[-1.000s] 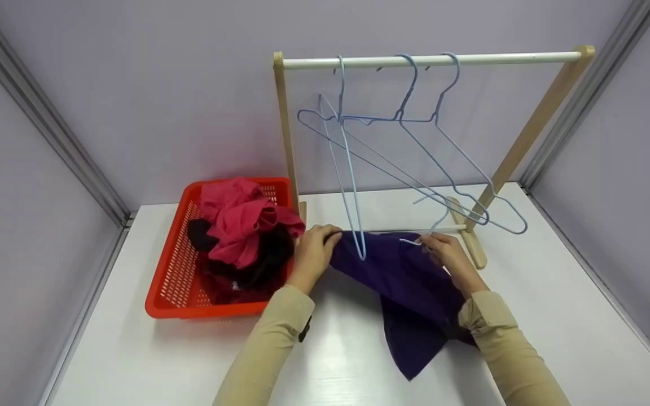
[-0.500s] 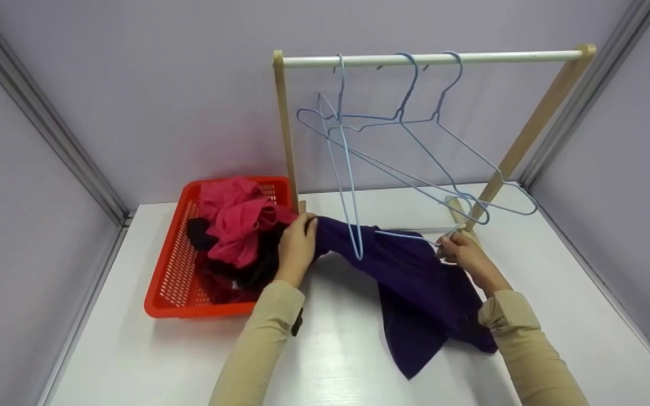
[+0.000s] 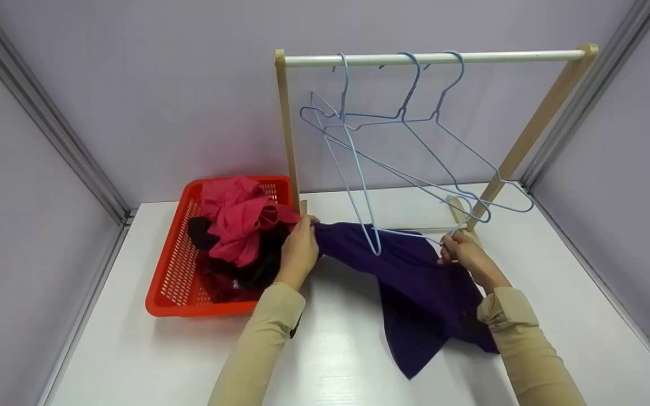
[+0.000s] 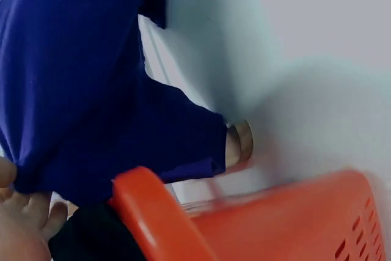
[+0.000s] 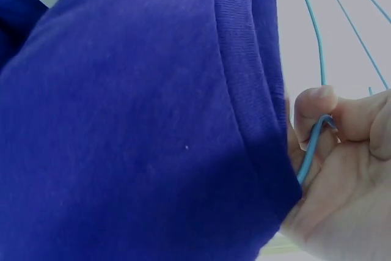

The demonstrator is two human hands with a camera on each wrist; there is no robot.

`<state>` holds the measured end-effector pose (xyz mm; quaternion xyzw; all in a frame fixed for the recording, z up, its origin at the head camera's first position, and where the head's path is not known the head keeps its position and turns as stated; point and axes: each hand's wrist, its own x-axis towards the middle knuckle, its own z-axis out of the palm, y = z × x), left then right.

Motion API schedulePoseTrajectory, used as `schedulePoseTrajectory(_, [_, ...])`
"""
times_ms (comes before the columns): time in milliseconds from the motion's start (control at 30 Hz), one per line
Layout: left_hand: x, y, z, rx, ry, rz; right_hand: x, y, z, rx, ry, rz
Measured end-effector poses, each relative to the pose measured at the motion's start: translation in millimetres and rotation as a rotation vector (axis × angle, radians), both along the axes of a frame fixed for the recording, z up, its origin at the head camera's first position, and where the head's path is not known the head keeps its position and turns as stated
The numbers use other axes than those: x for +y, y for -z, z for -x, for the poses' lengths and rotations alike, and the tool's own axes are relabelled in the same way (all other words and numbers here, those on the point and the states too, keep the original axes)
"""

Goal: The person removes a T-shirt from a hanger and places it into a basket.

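A dark purple T-shirt (image 3: 409,276) lies stretched sideways over the white table, with one corner hanging toward the front. My left hand (image 3: 301,248) grips its left end, right beside the basket. In the right wrist view the shirt's ribbed neckband (image 5: 235,59) shows close up. My right hand (image 3: 471,259) pinches a light blue wire hanger (image 3: 407,232) near its neck, the hook pointing up and back. One arm of this hanger runs left along the shirt's upper edge; the shirt hides the rest. In the left wrist view, fingers (image 4: 36,209) hold the cloth.
A red plastic basket (image 3: 161,282) with pink, black and dark red clothes stands at the left. Behind my hands stands a rack with a white rail (image 3: 517,57) and wooden legs. Three blue wire hangers (image 3: 361,163) hang from it, one dangling just over the shirt.
My left hand has moved left toward the basket, pulling the shirt's end along. My right hand has moved right with the hanger. The cloth is stretched wider; the leftmost hanging hanger swings slightly.
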<state>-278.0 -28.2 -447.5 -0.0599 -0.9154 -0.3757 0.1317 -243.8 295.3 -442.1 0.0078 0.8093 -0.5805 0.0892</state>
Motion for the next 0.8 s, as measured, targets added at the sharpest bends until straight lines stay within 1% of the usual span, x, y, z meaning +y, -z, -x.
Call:
schedulePoseTrajectory(67, [3.5,0.5,-0.7,-0.004,0.064,0.000,-1,1.1,0.8,0.009,-0.015,0.018])
schedulePoseTrajectory(167, [8.9,0.6,-0.5,-0.026,0.143,-0.051,-4,2.0,1.5,0.019,-0.024,0.037])
schedulePoseTrajectory(267, [12.9,0.4,0.6,-0.037,0.193,-0.055,-6,1.8,1.2,0.023,-0.028,0.050])
schedulePoseTrajectory(333, [14.9,0.3,0.7,-0.029,0.207,-0.033,-5,1.8,0.5,0.034,-0.018,0.052])
schedulePoseTrajectory(400, [16.4,1.1,0.6,0.005,0.202,-0.027,-4,3.3,0.3,0.048,-0.005,0.061])
schedulePoseTrajectory(433, [17.0,1.5,0.3,0.022,0.194,-0.042,-4,4.6,0.3,0.059,-0.003,0.068])
schedulePoseTrajectory(500, [18.2,1.8,0.0,0.054,0.165,-0.104,-3,8.4,0.5,0.077,-0.009,0.081])
schedulePoseTrajectory(600, [19.9,1.9,0.0,0.076,0.119,-0.211,-5,16.0,-0.5,0.087,-0.047,0.096])
schedulePoseTrajectory(667, [20.8,1.7,0.7,0.083,0.090,-0.258,-7,21.1,-1.8,0.079,-0.085,0.098])
schedulePoseTrajectory(800, [21.2,1.5,2.7,0.105,0.051,-0.287,-10,26.8,-5.4,0.057,-0.112,0.042])
